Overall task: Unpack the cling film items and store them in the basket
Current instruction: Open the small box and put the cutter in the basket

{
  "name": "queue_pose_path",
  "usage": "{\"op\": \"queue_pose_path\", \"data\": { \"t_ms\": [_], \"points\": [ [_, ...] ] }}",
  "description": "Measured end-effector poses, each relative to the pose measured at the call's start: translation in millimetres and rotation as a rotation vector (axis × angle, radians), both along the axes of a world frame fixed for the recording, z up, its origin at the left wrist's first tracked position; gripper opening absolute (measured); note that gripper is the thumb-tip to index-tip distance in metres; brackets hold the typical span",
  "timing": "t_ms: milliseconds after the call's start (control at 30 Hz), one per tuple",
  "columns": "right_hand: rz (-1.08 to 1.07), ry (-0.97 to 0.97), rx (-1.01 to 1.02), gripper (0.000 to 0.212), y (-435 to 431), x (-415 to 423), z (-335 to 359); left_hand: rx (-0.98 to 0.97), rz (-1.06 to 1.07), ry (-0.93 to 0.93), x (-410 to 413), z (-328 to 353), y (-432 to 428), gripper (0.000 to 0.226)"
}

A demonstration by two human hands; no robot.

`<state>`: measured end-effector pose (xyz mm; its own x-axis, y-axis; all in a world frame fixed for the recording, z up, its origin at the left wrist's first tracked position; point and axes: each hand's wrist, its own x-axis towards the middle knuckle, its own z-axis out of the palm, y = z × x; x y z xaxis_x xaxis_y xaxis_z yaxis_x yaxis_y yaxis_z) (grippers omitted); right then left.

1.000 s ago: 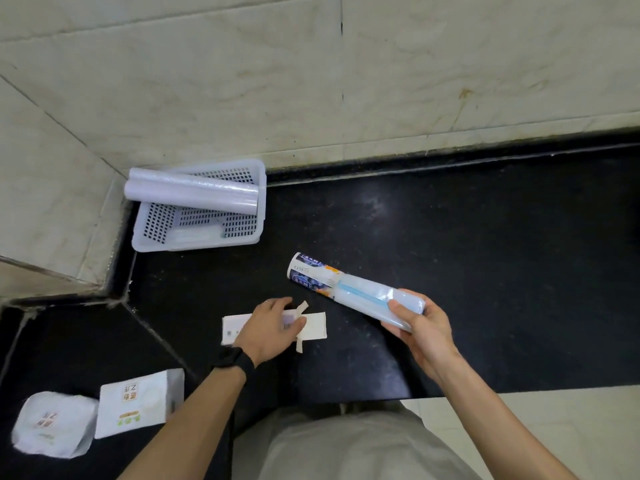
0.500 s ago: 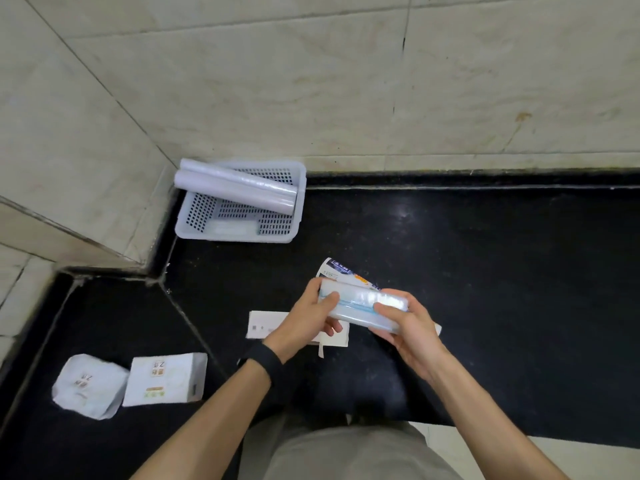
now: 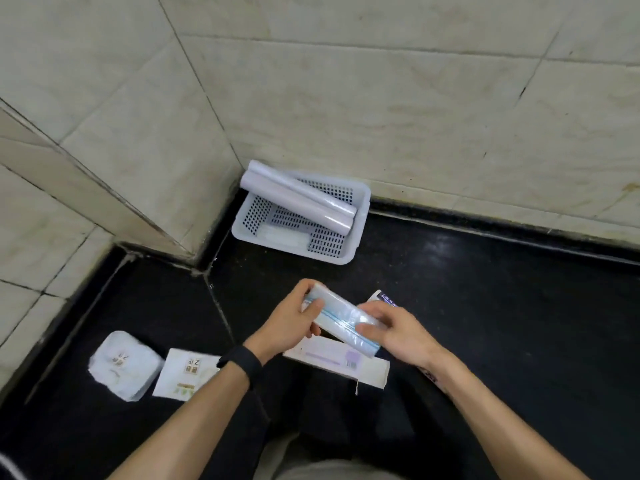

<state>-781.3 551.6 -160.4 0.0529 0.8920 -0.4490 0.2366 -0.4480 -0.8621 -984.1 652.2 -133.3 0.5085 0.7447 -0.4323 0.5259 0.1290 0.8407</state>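
Note:
I hold a clear plastic pack with a blue stripe (image 3: 341, 318) over the black counter, tilted down to the right. My left hand (image 3: 292, 320) grips its upper left end and my right hand (image 3: 398, 332) grips its lower right part. A printed wrapper end (image 3: 386, 299) peeks out behind my right hand. A white perforated basket (image 3: 360, 220) stands in the wall corner. Two white cling film rolls (image 3: 298, 195) lie slanted across its rim, their left ends sticking out over the edge. A flat white item lies on the basket floor.
A flat white carton strip with a barcode (image 3: 337, 362) lies under my hands. Two white packets (image 3: 124, 363) (image 3: 187, 372) lie at the left on the counter (image 3: 502, 323). Tiled walls close off the back and left.
My left hand left the carton strip and took hold of the pack's left end. The camera view swung so the basket now appears nearer the centre.

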Motion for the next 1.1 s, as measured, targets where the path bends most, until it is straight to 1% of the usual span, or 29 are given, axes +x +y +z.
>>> {"op": "queue_pose_path", "data": {
  "t_ms": [100, 233, 267, 300, 333, 367, 433, 467, 500, 567, 600, 667, 767, 933, 1033, 1100],
  "points": [
    [0.094, -0.078, 0.015, 0.022, 38, -2, 8, 0.004, 0.016, -0.061, -11, 4, 29, 0.026],
    [0.136, -0.155, 0.019, 0.015, 92, -6, 9, -0.089, 0.125, -0.167, -28, -6, 76, 0.033],
    [0.134, -0.181, 0.016, 0.014, 105, -6, 8, -0.091, 0.161, -0.17, -32, -11, 88, 0.032],
    [0.126, -0.218, 0.019, 0.013, 119, -6, 7, -0.054, 0.193, -0.143, -36, -18, 101, 0.032],
    [0.112, -0.266, 0.025, 0.012, 134, -4, 6, 0.03, 0.22, -0.077, -41, -26, 115, 0.035],
    [0.092, -0.318, 0.029, 0.013, 148, -2, 4, 0.153, 0.235, 0.03, -47, -36, 129, 0.041],
    [0.048, -0.4, 0.017, 0.017, 179, 2, 3, 0.426, 0.212, 0.308, -58, -54, 155, 0.056],
    [0.043, -0.426, 0.002, 0.02, 193, 3, 1, 0.515, 0.19, 0.431, -62, -62, 166, 0.062],
    [0.058, -0.452, -0.016, 0.024, 207, 2, -2, 0.556, 0.169, 0.529, -65, -70, 176, 0.068],
    [0.139, -0.511, -0.05, 0.03, 230, -2, -11, 0.531, 0.134, 0.637, -69, -87, 190, 0.077],
    [0.187, -0.54, -0.074, 0.032, 239, -4, -17, 0.5, 0.12, 0.65, -69, -95, 192, 0.079],
    [0.286, -0.608, -0.136, 0.034, 252, -8, -30, 0.454, 0.127, 0.617, -67, -107, 192, 0.08],
    [0.426, -0.702, -0.231, 0.04, 262, -14, -46, 0.52, 0.211, 0.571, -65, -117, 186, 0.08],
    [0.527, -0.839, -0.308, 0.038, 270, -25, -61, 0.581, 0.209, 0.582, -66, -122, 186, 0.081],
    [0.562, -0.915, -0.306, 0.037, 272, -31, -68, 0.58, 0.209, 0.569, -66, -123, 185, 0.081],
    [0.566, -0.966, -0.282, 0.038, 272, -34, -72, 0.597, 0.206, 0.591, -66, -124, 185, 0.08]
  ]
}}
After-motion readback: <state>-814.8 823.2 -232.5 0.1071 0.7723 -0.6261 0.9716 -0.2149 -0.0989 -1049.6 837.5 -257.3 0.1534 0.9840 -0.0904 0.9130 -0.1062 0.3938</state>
